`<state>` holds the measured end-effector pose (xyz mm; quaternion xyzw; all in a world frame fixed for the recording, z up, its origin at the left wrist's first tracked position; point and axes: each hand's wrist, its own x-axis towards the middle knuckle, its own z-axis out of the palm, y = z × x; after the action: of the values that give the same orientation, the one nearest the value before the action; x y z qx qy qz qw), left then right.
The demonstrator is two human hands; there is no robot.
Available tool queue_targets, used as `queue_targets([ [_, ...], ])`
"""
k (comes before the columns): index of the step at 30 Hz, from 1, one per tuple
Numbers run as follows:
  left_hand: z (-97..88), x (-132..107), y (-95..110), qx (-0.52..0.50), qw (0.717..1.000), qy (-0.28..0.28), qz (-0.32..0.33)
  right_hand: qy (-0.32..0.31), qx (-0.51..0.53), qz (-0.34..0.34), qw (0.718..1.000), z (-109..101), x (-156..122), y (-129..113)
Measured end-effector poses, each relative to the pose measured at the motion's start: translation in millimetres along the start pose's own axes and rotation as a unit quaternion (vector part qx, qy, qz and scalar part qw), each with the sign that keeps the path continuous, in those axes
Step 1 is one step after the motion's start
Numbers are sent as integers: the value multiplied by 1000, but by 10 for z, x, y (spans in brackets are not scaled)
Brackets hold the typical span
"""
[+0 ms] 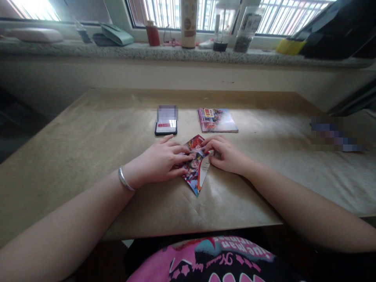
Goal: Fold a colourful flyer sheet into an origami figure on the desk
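A folded sheet of colourful printed paper (194, 172) lies on the table, its pointed end towards me. A white flap with an orange edge shows along its right side. My left hand (166, 158), with a silver bangle (125, 179) at the wrist, rests flat over the paper's left side, fingers spread. My right hand (225, 154) bends its fingers around the paper's right edge, thumb and fingertips pinching near the flap. Part of the paper is hidden under the fingers.
Beyond my hands lie a phone (166, 122) and a stack of glossy printed paper (219, 120) on the cloth-covered table (88, 156). Another item (335, 133), blurred, lies far right. Along the windowsill (117, 51) stand a red bottle (152, 34), a tall container (188, 25) and a green case (116, 35).
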<state>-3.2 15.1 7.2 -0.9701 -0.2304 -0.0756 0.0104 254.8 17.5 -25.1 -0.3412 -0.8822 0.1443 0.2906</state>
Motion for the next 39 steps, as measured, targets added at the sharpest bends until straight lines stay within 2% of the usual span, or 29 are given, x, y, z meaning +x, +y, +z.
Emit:
queue_targets([
  [4, 29, -5, -40, 23, 999, 9, -22, 45, -3, 3, 999, -72, -8, 50],
  [7, 46, -9, -62, 32, 999, -3, -31, 50, -23, -4, 998, -154, -39, 95],
  [12, 60, -21, -36, 34, 998, -3, -49, -34, -42, -44, 998, -301, -107, 164],
  [16, 64, -23, -11, 24, 998, -6, -57, -61, -65, -27, 996, -351, -130, 162],
  [26, 90, 12, 49, 8, 997, -14, -70, -153, -79, -58, 983, -343, -104, -98],
  [30, 101, 51, 144, -8, 995, -15, -98, -135, -68, -22, 988, -276, -83, -148],
  [33, 117, 89, 253, -9, 989, -2, -145, -115, -112, 5, 987, -186, -58, -171],
  [35, 135, 111, 319, -7, 987, -13, -161, -108, -130, 13, 986, -132, -45, -179],
  [39, 192, 133, 392, -11, 985, -52, -166, -105, -101, 17, 989, -76, -35, -172],
])
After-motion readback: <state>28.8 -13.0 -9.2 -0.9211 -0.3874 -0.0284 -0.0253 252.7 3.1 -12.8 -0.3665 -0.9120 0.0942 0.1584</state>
